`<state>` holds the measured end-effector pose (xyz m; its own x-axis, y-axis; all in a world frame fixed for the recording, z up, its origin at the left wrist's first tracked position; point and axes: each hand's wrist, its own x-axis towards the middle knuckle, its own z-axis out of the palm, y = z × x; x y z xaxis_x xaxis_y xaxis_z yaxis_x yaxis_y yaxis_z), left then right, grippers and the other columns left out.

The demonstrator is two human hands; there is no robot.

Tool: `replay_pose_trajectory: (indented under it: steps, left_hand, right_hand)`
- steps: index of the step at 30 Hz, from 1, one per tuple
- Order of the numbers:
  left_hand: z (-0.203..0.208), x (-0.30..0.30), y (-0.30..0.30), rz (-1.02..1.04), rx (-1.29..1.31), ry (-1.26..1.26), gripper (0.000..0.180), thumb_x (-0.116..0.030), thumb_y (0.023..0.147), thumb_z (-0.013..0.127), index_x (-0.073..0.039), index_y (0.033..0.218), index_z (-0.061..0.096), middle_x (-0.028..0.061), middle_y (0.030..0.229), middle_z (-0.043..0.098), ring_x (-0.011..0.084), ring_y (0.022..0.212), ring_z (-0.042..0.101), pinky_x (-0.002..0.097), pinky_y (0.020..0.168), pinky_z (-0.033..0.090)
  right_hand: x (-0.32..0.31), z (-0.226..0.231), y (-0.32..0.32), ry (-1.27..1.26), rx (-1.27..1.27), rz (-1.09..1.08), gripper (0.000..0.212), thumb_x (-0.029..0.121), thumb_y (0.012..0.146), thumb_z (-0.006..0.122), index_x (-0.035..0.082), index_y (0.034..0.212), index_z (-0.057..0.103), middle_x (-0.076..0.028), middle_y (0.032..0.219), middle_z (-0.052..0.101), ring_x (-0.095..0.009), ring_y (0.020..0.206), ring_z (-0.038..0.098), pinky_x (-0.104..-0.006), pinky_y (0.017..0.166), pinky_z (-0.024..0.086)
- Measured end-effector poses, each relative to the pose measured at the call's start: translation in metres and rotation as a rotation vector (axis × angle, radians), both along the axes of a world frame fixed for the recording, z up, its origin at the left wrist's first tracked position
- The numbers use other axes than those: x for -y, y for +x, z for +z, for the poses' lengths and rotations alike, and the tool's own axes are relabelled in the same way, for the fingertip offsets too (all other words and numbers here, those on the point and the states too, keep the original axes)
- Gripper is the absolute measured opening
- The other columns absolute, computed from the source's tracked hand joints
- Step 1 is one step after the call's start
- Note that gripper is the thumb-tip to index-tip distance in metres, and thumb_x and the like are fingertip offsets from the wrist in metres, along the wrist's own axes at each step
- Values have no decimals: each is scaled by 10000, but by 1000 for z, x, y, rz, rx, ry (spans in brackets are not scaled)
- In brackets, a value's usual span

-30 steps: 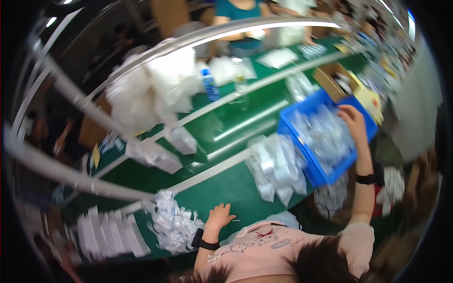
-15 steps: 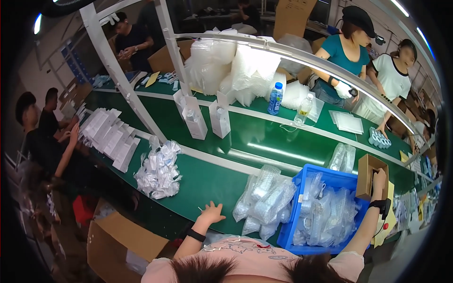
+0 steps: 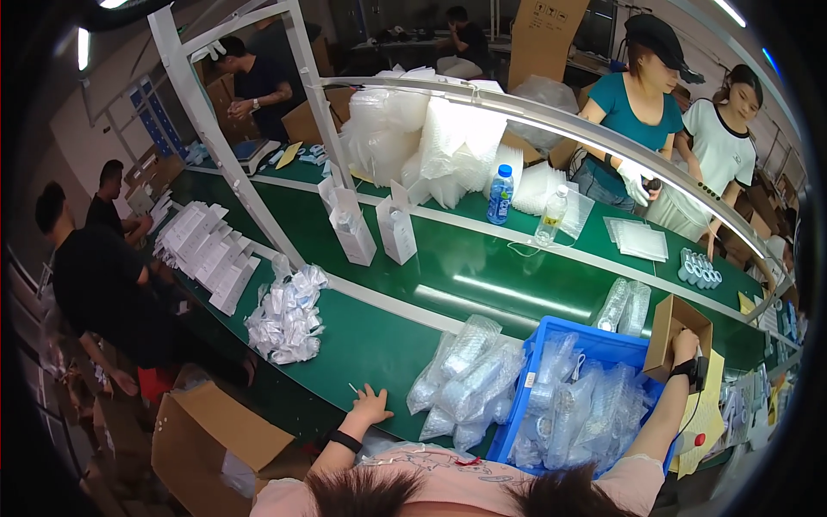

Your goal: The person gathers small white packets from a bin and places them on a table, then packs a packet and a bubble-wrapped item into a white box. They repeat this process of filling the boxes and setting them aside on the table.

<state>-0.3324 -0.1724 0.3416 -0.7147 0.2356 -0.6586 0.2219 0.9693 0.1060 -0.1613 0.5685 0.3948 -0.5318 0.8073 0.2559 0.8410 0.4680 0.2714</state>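
Observation:
My left hand point(image 3: 370, 405) rests at the near table edge with its fingers spread. A thin white stick point(image 3: 352, 389) lies by its fingertips; I cannot tell whether they touch. My right hand point(image 3: 685, 345) reaches into a small open cardboard box point(image 3: 665, 332), where the box wall and the hand itself hide the fingertips. A blue plastic bin point(image 3: 524, 392) between my arms is full of bubble-wrapped items point(image 3: 577, 414). Left of the bin, more bubble-wrapped items point(image 3: 465, 370) are heaped on the green table point(image 3: 366, 336).
A pile of small white packets point(image 3: 289, 314) and rows of flat white boxes point(image 3: 207, 250) lie at left. Two upright white boxes point(image 3: 353, 233), a blue bottle point(image 3: 500, 196) and a clear bottle point(image 3: 551, 215) stand beyond. A metal frame point(image 3: 233, 146) rises over the table. Co-workers stand around.
The view has shifted slightly. The co-worker at left has turned away and lowered an arm. My right hand stays in the cardboard box, and my left hand remains spread at the table edge.

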Motion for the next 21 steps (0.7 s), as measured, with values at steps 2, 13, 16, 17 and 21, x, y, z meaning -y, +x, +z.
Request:
replay_pose_trajectory:
  steps: [2, 13, 16, 17, 21]
  left_hand:
    - [-1, -3, 0, 11, -2, -9, 667, -392, 729, 633, -86, 1231, 316, 345, 1329, 134, 535, 1182, 228, 562, 898, 327]
    - [1, -5, -2, -19, -36, -71, 663, -391, 728, 631, -46, 1202, 321, 388, 1276, 192, 546, 1135, 289, 526, 888, 357]
    - [-5, -7, -6, -10, -8, -45, 664, -384, 727, 636, -64, 1214, 319, 388, 1291, 163, 548, 1156, 257, 549, 902, 326]
    - [-8, -12, -7, -12, -5, -49, 675, -389, 723, 639, -69, 1221, 315, 389, 1289, 165, 545, 1157, 259, 549, 903, 325]
    - [-12, -2, -16, -69, 32, -68, 748, -412, 717, 641, -98, 1278, 258, 387, 1289, 169, 523, 1168, 268, 562, 914, 307]
  right_hand:
    - [-8, 1, 1, -80, 53, 39, 186, 118, 757, 520, -4, 875, 595, -193, 831, 611, -325, 809, 602, -430, 728, 479]
    - [9, 18, -14, 60, -35, 164, 131, 94, 788, 484, 26, 740, 585, -170, 726, 612, -332, 710, 611, -392, 580, 504]
    - [8, 43, -10, 55, -158, 135, 143, 105, 805, 464, 21, 757, 570, -176, 720, 604, -347, 692, 603, -404, 572, 497]
    - [-3, 46, 1, 91, -259, 57, 150, 132, 812, 461, 21, 796, 561, -188, 725, 597, -361, 695, 594, -423, 576, 487]
    - [2, 94, -3, 131, -727, -116, 262, 248, 818, 471, 52, 988, 504, -234, 821, 581, -407, 757, 568, -489, 649, 447]
